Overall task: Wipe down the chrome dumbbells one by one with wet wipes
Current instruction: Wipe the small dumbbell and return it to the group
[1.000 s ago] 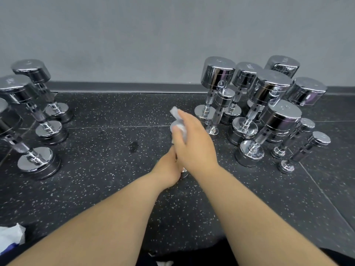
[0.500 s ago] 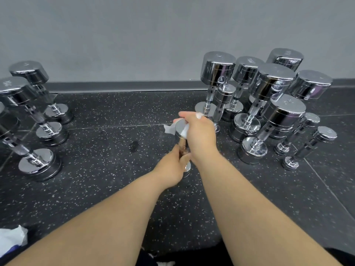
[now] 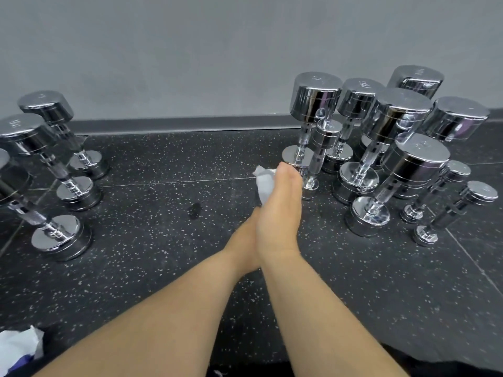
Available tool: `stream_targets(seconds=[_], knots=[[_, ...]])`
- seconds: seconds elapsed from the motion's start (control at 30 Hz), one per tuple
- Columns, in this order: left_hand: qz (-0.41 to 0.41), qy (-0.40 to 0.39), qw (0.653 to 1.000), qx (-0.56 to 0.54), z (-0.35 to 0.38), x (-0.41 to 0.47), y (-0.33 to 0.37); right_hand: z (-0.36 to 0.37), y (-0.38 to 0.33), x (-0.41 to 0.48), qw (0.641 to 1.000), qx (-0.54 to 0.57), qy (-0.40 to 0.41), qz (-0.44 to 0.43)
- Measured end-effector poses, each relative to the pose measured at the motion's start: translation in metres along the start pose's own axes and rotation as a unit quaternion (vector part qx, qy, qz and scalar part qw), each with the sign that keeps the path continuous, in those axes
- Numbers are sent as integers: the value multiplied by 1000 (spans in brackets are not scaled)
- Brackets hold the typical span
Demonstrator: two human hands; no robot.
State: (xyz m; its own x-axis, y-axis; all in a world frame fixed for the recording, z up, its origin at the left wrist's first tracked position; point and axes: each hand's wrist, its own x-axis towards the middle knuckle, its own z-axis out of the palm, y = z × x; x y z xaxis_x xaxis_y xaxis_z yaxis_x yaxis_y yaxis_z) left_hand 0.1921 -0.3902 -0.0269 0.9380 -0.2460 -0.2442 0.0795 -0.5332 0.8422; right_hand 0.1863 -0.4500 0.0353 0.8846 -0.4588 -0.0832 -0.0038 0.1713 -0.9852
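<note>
My right hand [image 3: 280,210] holds a white wet wipe [image 3: 263,183] against a small chrome dumbbell at the middle of the floor. Both hands and the wipe hide that dumbbell completely. My left hand [image 3: 243,240] sits just below and behind the right hand, low on the same spot, its fingers out of sight. To the right stands a tight cluster of chrome dumbbells [image 3: 392,159], upright or leaning. Another group of chrome dumbbells [image 3: 62,186] leans at the left.
The floor is black speckled rubber [image 3: 163,268], with a small dark wet spot [image 3: 193,209] left of my hands. A grey wall and baseboard [image 3: 177,123] run along the back. Crumpled white wipes [image 3: 19,346] lie at the lower left corner.
My right hand has slid with the wipe from the dumbbell's top head down over its side, covering the chrome that showed before. My left hand stays low on it. The view shifted slightly.
</note>
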Motion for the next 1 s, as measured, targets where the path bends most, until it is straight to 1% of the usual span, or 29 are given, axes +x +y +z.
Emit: stream_targets(seconds=[0.03, 0.07, 0.13, 0.17, 0.2, 0.27, 0.33, 0.43, 0.53, 0.63, 0.73, 0.8, 0.87, 0.97, 1.0], knots=[[-1, -2, 1000, 0, 0, 1, 0, 1, -1, 4, 1000, -13, -7, -5], [0, -1, 1000, 14, 1, 2, 0, 1, -7, 13, 999, -11, -39, 26], [-14, 15, 999, 31, 1, 5, -1, -5, -22, 34, 986, -7, -112, 120], [-21, 13, 999, 38, 0, 4, 0, -10, -26, 41, 979, 0, -144, 144], [-23, 9, 999, 40, 0, 4, 0, -12, -26, 42, 975, -6, -162, 149], [-18, -1, 999, 50, -2, 3, 2, -17, -18, 32, 982, -1, -130, 136], [-12, -4, 997, 72, -3, 4, 6, -19, -9, 14, 983, 33, -103, 146], [-14, -5, 995, 97, -8, 6, 11, -20, -8, -4, 979, 44, -106, 171], [-12, -26, 999, 40, -15, -5, 15, -29, -16, -16, 978, 62, -82, 184], [4, -20, 999, -41, -34, -25, 24, -40, -20, -18, 979, 93, -37, 177], [7, -18, 992, -125, -45, -37, 39, -48, -21, -14, 984, 57, -19, 166], [18, 19, 989, -143, -47, -47, 49, -53, -22, -14, 987, 14, -41, 156], [32, 91, 986, -133, -44, -49, 55, -58, -29, -15, 984, 0, -69, 163], [46, 203, 974, -95, -41, -41, 57, -66, -37, -8, 982, 4, -99, 161], [48, 225, 970, -83, -42, -38, 54, -67, -38, -6, 981, 19, -101, 163]])
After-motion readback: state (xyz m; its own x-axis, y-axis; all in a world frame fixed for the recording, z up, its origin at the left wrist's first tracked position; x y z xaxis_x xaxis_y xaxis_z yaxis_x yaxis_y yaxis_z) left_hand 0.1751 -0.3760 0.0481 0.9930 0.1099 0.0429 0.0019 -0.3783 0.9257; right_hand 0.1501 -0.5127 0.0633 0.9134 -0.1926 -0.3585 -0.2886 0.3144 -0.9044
